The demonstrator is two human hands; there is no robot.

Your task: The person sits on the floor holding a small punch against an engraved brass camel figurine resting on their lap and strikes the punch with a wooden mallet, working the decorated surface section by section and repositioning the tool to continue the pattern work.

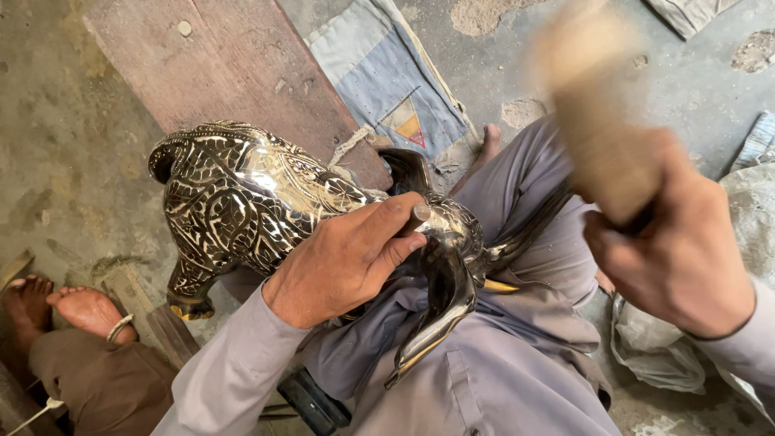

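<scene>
Head view, looking down on the lap: a black-and-brass engraved elephant figure (266,202) lies on its side across the person's grey-trousered knees, its rump pointing away to the upper left, its trunk and tusk curving down toward the camera. The left hand (343,262) rests on the elephant's shoulder, fingers curled tight round a short chisel or punch (421,216), whose butt end pokes up just above the elephant's head. The right hand (674,258), to the right of the elephant and raised above it, grips the handle of a wooden mallet (601,121); the mallet head is blurred, so it is swinging. Judged step: chasing or engraving the pattern near the elephant's head, mid-stroke. The next blow calls for the mallet to land square on the punch butt while the left hand keeps the tip seated and the figure steady on the knees. Behind the elephant lies a reddish wooden plank (234,64) and a blue-grey cloth (387,73) on the dusty floor. Left of the elephant, another person's bare feet (64,307), one wearing an anklet.
</scene>
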